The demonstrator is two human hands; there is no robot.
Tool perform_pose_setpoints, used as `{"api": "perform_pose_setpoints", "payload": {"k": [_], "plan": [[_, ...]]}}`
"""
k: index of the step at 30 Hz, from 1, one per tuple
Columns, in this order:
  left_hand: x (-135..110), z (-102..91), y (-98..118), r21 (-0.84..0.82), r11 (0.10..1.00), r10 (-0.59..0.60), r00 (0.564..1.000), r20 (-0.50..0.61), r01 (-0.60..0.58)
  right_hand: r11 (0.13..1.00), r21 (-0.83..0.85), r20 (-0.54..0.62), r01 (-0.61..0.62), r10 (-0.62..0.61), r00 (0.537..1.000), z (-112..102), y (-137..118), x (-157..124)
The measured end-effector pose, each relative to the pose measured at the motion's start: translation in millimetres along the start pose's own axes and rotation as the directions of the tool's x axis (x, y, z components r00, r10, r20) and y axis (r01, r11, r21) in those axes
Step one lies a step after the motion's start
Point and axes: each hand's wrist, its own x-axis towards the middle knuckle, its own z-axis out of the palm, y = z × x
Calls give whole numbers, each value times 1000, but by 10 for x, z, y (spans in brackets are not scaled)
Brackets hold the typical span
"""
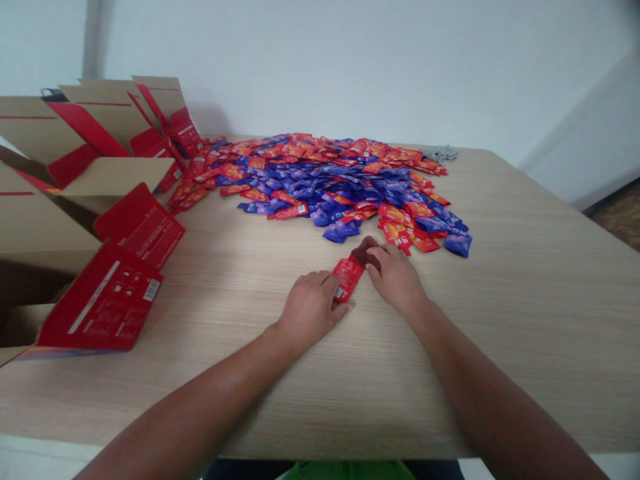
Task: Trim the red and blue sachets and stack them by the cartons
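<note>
A small red packet (349,277) with white print and a barcode lies on the table in front of me. My left hand (311,303) grips its lower left side, thumb below and fingers above. At the packet's upper end is a dark maroon piece (367,248), and my right hand (397,275) pinches its right side. Whether that piece is part of the red packet or a separate one, I cannot tell. Just beyond my hands spreads a wide heap of purple packets (340,229) and red-orange packets (397,233).
Open cardboard boxes with red printed flaps (113,300) crowd the left side of the table (525,320). A grey cloth-like item (440,155) lies at the back edge, right of the heap. A white wall (360,67) rises behind the table.
</note>
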Motion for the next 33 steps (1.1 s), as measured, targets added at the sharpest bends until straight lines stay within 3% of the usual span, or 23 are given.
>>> {"api": "perform_pose_setpoints", "payload": {"k": [8, 15, 18, 21, 26, 30, 33], "plan": [[-2, -79, -8, -34, 998, -49, 998, -30, 48, 999, 28, -7, -30, 30, 1000, 3, 6, -5], [-26, -144, -193, -157, 980, -145, 980, -140, 122, 998, 28, -6, -51, 51, 999, -10, -8, -5], [-11, -149, -305, -211, 948, -263, 960, -94, 239, 998, 29, 10, -57, 57, 998, -20, -11, 0], [20, -139, -390, -170, 943, -296, 954, -40, 286, 997, 39, 18, -65, 65, 998, -18, -5, 7], [55, -70, -387, -137, 988, -82, 990, -113, 66, 995, 66, 11, -72, 72, 997, -3, -6, 7], [75, 26, -277, -137, 984, 112, 994, 0, -111, 996, 60, -5, -60, 60, 998, 1, -13, -3], [100, 81, -207, -124, 988, 105, 988, 112, -91, 997, 56, -13, -55, 56, 998, 1, -14, -7]]}}
